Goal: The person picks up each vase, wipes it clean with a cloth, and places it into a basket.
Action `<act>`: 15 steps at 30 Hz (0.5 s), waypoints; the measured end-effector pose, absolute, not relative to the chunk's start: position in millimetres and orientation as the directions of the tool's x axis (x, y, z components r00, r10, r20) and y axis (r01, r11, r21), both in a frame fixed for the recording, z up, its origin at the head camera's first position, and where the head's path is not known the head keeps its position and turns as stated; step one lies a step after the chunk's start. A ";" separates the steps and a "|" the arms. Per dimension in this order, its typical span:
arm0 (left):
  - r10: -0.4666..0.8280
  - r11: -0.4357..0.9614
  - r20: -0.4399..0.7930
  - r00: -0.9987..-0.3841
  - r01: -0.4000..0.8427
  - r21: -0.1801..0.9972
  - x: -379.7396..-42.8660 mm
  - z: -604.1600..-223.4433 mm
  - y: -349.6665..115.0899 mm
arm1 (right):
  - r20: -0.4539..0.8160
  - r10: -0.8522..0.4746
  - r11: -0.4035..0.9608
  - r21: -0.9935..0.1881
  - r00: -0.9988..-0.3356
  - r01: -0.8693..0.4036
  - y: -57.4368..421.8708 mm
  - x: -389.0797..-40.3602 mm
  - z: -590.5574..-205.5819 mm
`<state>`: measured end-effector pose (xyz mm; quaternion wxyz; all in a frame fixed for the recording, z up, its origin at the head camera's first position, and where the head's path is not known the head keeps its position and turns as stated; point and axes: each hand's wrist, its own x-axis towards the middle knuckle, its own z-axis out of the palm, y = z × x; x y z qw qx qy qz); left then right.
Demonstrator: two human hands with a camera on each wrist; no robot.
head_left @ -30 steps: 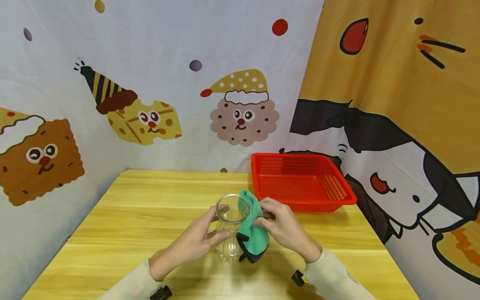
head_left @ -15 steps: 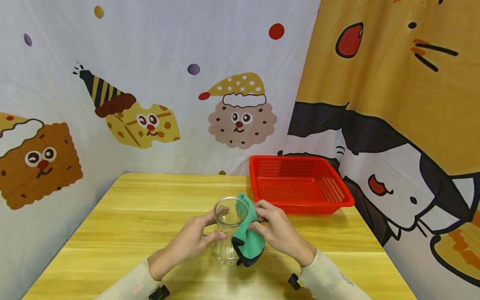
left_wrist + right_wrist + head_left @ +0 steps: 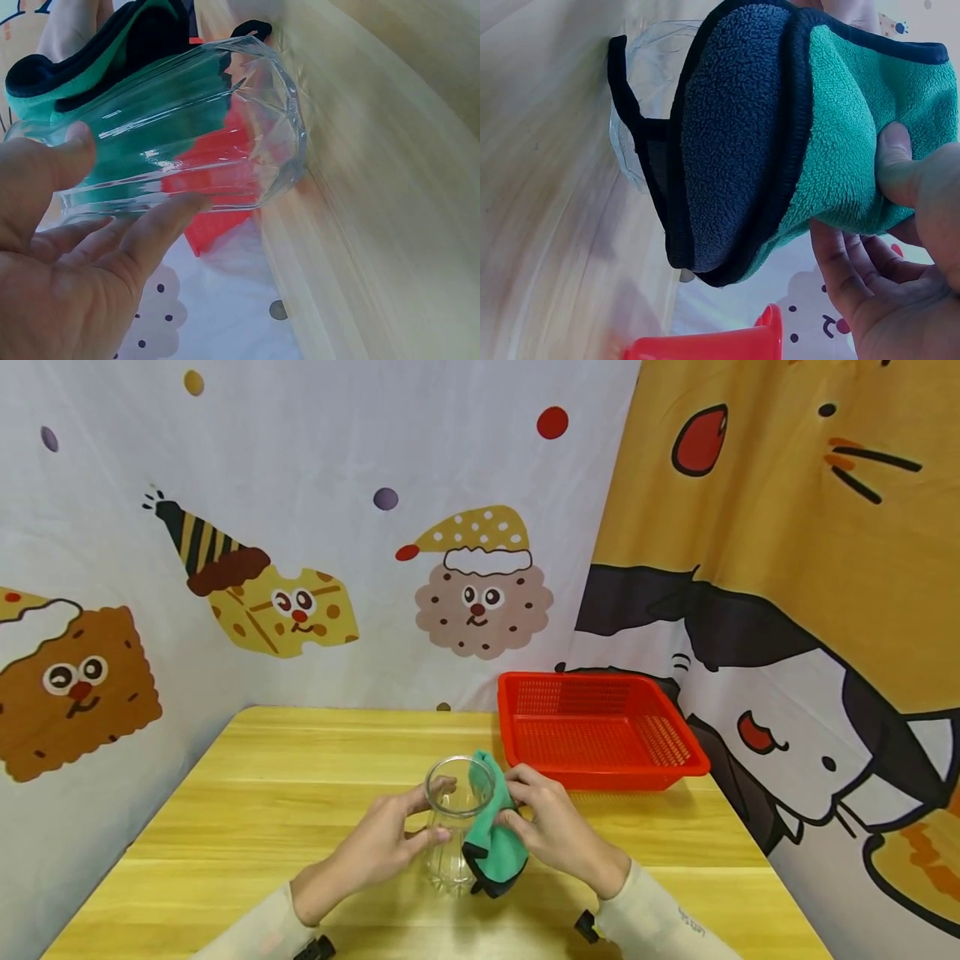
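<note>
In the head view my left hand holds a clear glass jar around its left side, thumb in front and fingers behind. The jar stands nearly upright with its round rim facing up; ribbed sides and a faceted base show in the left wrist view, the base close to the table. My right hand pinches a green cloth between thumb and fingers. This cloth lies against the jar's right side, its top end up at the rim. The right wrist view shows the cloth's dark grey face, black edging and a black loop.
A red plastic basket with perforated walls stands behind the right hand, at the table's back right. The wooden table meets a printed curtain at the back and both sides.
The head view has shifted a little. Both hands keep their grips, and the cloth with the right hand has moved only slightly left against the jar.
</note>
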<state>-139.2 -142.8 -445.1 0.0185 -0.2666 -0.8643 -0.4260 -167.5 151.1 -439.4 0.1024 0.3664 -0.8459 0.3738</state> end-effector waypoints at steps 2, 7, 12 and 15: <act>0.452 0.476 0.264 -0.852 0.481 0.736 -138.8 -446.0 -141.7 | 0.448 -0.547 0.457 -0.549 -0.707 -0.700 151.5 -167.1 -440.0; 0.471 0.396 0.248 -0.846 0.455 0.798 -139.6 -448.6 -139.4 | 0.428 -0.562 0.479 -0.529 -0.708 -0.700 151.9 -166.3 -439.6; 0.482 0.352 0.231 -0.845 0.428 0.833 -138.7 -450.4 -139.5 | 0.399 -0.599 0.504 -0.486 -0.694 -0.714 152.0 -165.0 -438.0; 0.478 0.358 0.232 -0.847 0.429 0.829 -138.4 -450.8 -140.6 | 0.399 -0.617 0.509 -0.454 -0.678 -0.731 151.2 -165.7 -437.3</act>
